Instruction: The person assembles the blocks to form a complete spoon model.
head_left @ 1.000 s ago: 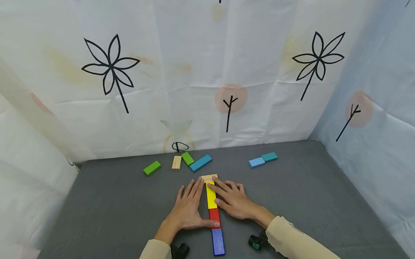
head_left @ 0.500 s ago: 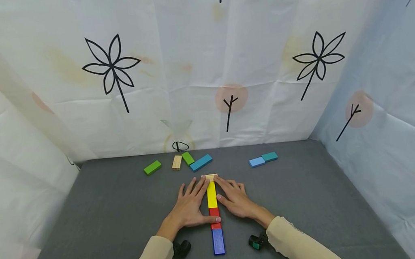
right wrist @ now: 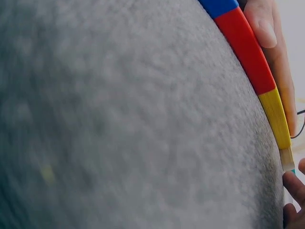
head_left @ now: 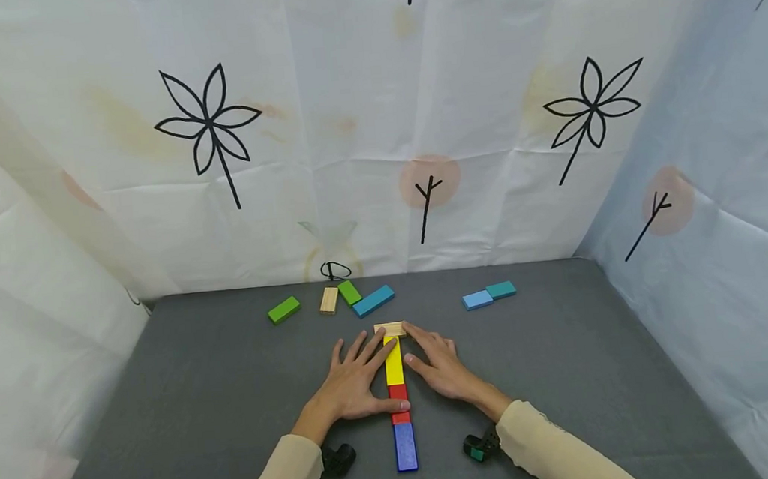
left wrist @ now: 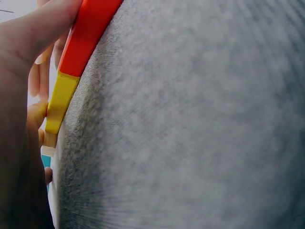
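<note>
Grey worktop (head_left: 233,387) carries the block row (head_left: 397,390) centrally. Left hand (head_left: 351,386) spread over it; right hand (head_left: 445,370) extended, fingertip at pale block (head_left: 393,327); neither clamped. Pieces judged light, stiff; grip long sides.

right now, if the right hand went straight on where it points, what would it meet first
The right hand would likely meet the wooden block just ahead; whether they touch is unclear.

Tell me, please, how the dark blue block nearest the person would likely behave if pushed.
Straight edges suggest the dark blue block is rigid and would hardly bend. Lying flat on the gray surface, it would probably slide rather than roll. It meets the red block, so a forward push would likely nudge that too.
</note>
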{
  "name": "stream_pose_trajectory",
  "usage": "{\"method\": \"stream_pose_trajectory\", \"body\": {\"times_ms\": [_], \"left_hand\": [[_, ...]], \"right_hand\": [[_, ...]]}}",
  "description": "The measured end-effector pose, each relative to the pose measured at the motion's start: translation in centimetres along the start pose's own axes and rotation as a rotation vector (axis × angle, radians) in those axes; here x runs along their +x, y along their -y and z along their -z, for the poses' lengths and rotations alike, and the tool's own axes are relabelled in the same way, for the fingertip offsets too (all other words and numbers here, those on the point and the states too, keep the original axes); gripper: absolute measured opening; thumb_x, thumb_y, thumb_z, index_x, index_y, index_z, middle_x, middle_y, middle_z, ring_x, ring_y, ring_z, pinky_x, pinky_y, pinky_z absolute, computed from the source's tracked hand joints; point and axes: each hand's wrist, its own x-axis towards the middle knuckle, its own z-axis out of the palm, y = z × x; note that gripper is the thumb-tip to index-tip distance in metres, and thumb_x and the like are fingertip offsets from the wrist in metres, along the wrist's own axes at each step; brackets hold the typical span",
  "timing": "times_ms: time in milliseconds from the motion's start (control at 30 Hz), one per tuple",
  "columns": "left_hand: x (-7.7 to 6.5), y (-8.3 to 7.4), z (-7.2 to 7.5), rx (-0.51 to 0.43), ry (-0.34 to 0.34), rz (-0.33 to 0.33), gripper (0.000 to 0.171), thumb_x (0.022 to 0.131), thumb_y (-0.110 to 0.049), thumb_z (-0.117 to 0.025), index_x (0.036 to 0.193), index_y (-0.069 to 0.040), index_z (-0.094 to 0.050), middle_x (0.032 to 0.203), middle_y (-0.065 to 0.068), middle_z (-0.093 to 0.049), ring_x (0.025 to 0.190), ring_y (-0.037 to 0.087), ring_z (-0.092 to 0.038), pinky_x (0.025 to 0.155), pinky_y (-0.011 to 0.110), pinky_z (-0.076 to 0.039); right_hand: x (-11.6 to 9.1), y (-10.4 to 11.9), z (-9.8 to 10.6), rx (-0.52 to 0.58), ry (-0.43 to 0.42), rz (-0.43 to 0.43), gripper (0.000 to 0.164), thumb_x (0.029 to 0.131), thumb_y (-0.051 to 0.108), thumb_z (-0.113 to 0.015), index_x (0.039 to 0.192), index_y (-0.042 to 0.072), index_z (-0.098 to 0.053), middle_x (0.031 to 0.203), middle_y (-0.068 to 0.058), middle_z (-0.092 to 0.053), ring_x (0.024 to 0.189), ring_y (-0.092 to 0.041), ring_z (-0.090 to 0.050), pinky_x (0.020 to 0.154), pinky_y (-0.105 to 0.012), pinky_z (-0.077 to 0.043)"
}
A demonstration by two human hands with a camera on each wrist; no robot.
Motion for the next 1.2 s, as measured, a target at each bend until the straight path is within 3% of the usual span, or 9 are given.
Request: {"method": "stream_pose_trajectory", "body": {"times_ms": [167,333,867,1200], "left_hand": [[0.0,0.0,-0.1,-0.014,-0.002,-0.001,0.108,0.076,-0.090,-0.050,0.163,-0.029,-0.026,0.171,-0.002,-0.008,0.155,0.034,-0.007,0.115,0.071,0.000],[0.0,0.0,-0.2,-0.022,-0.009,-0.004,0.108,0.077,-0.090,-0.050,0.163,-0.030,-0.026,0.171,-0.002,-0.008,0.155,0.034,-0.008,0.115,0.071,0.000],[-0.2,0.1,-0.3,-0.018,-0.029,-0.028,0.107,0.078,-0.087,-0.051,0.163,-0.029,-0.023,0.171,-0.001,-0.006,0.155,0.035,-0.008,0.115,0.072,0.000],[0.0,0.0,-0.2,-0.015,0.026,-0.019,0.132,0.059,-0.096,-0.058,0.165,-0.029,-0.014,0.171,0.001,0.001,0.154,0.038,-0.002,0.113,0.072,0.007]], "right_hand": [[0.4,-0.3,0.6,0.086,-0.046,-0.032,0.059,0.105,0.025,-0.056,0.157,0.006,-0.036,0.159,-0.017,-0.039,0.131,-0.037,-0.048,0.110,-0.064,-0.024],[0.9,-1.2,0.9,0.143,-0.062,-0.059,0.058,0.104,0.023,-0.060,0.155,0.005,-0.040,0.156,-0.017,-0.041,0.130,-0.035,-0.051,0.109,-0.057,-0.039],[0.7,-1.1,0.9,0.092,-0.042,-0.090,0.060,0.103,0.029,-0.063,0.155,0.009,-0.041,0.155,-0.013,-0.044,0.129,-0.032,-0.048,0.108,-0.055,-0.039],[0.8,-1.3,0.9,0.064,-0.033,-0.086,0.062,0.102,0.031,-0.063,0.156,0.011,-0.040,0.157,-0.012,-0.042,0.131,-0.031,-0.047,0.109,-0.058,-0.035]]}}
